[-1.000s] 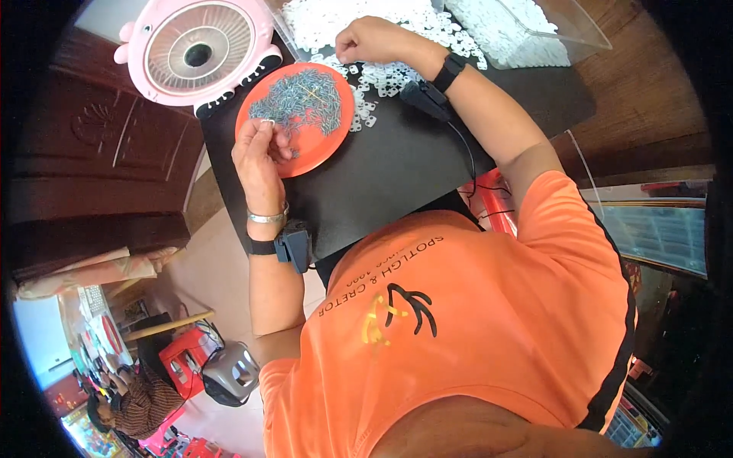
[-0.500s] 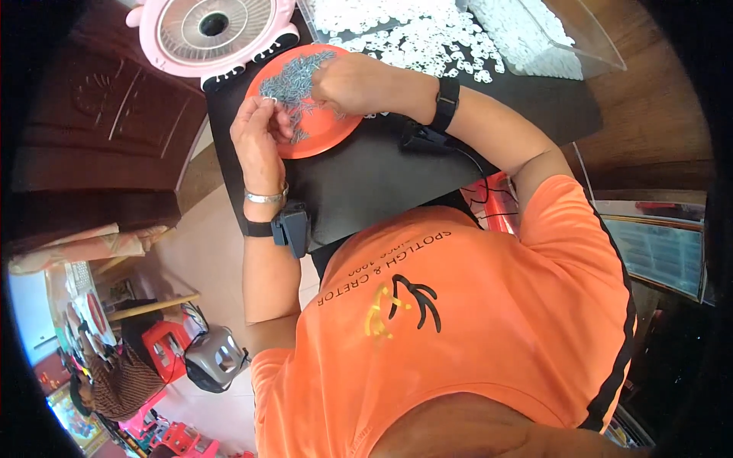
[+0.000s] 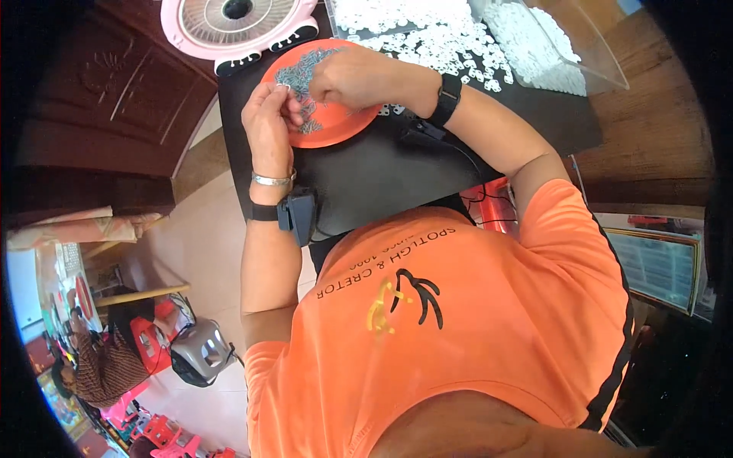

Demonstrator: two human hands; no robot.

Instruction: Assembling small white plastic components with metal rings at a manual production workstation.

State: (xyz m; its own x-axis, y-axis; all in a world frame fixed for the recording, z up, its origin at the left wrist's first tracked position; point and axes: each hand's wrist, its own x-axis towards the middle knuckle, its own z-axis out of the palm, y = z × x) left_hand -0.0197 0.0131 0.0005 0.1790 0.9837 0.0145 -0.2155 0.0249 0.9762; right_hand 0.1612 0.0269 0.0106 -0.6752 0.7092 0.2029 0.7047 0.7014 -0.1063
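An orange-red round plate (image 3: 343, 120) at the far side of the black table holds a heap of small grey screw-like pieces (image 3: 299, 75). My left hand (image 3: 269, 118) is over the plate's left edge. Its thumb and fingers pinch a small white piece (image 3: 283, 86), mostly covered by the fingertips. Over the right half of the plate is my right hand (image 3: 347, 78), close beside the heap, with its fingers curled together and pointing down. Whatever it may hold is hidden behind the fingers.
Many flat white plastic pieces (image 3: 450, 47) lie spread behind the plate. A clear bin (image 3: 607, 57) of white pieces stands at the far right. A pink fan (image 3: 238, 30) is at the far left. Black straps with devices (image 3: 298, 215) are on both wrists.
The whole view has shifted a little, so the table and plate appear farther right. My right hand has come slightly closer to my left hand, which keeps its pinch on the white piece.
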